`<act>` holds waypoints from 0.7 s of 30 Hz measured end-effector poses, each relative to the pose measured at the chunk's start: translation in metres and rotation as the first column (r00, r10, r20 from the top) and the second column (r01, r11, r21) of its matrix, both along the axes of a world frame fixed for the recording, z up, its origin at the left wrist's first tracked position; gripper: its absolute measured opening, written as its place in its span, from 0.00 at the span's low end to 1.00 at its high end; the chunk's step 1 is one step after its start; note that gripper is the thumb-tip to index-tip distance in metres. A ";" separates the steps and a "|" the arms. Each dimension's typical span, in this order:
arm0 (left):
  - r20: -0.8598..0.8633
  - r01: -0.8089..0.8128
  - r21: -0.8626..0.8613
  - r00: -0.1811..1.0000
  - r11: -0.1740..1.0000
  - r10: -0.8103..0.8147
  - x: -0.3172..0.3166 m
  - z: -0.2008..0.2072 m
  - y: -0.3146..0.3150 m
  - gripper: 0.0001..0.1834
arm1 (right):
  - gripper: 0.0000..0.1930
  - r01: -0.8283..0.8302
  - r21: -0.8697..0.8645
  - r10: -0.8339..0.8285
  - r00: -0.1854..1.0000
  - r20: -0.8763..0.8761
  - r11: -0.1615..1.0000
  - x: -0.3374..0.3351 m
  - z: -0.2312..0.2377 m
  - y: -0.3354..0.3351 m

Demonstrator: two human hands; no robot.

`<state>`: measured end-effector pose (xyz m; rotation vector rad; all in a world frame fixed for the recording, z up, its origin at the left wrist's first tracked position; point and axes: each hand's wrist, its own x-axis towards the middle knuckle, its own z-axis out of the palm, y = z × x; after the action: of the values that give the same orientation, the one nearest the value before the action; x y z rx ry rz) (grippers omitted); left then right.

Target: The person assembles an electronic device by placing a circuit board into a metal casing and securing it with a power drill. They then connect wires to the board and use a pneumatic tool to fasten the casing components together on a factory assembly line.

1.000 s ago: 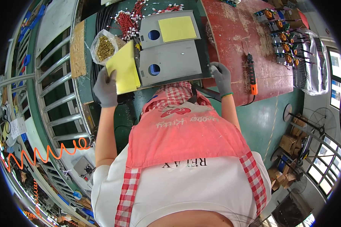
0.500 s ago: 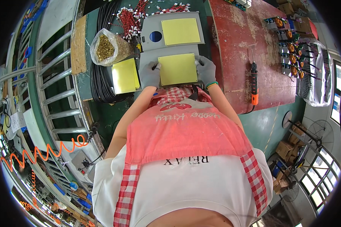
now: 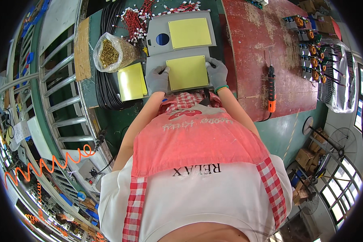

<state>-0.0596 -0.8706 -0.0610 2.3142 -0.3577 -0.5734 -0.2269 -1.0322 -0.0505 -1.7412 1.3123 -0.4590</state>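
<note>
Between my gloved hands lies a yellow rectangular sheet (image 3: 187, 72) with small corner holes, on the nearer of two grey panels. Against its left edge, my left hand (image 3: 157, 80) is closed with thumb and forefinger. My right hand (image 3: 217, 73) holds the opposite edge, its thumb at the upper right corner; some fingers are hidden. Just beyond is the farther grey panel (image 3: 159, 28), which has a dark blue round spot and a second yellow sheet (image 3: 190, 32) lying on it. More yellow sheets (image 3: 131, 82) are stacked left of my left hand.
A clear bag of small brass-coloured parts (image 3: 110, 54) stands left, beside black cables (image 3: 105, 88). Red wires with white connectors (image 3: 134, 24) lie at the back. Right, a worn red board (image 3: 250, 52) bears an orange-and-black electric screwdriver (image 3: 272, 88) and several circuit assemblies (image 3: 309, 50).
The whole view has shifted slightly. Both hands stay at the same two edges of the near yellow sheet, with hardly any movement.
</note>
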 end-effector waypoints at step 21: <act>0.102 0.082 0.053 0.991 0.995 -0.087 -0.002 0.015 -0.002 0.15 | 0.12 0.011 -0.050 -0.009 0.999 0.035 0.999 -0.001 -0.004 0.001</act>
<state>-0.0612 -0.8727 -0.0458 2.3907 -0.4988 -0.5091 -0.2279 -1.0308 -0.0544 -1.7611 1.2956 -0.5299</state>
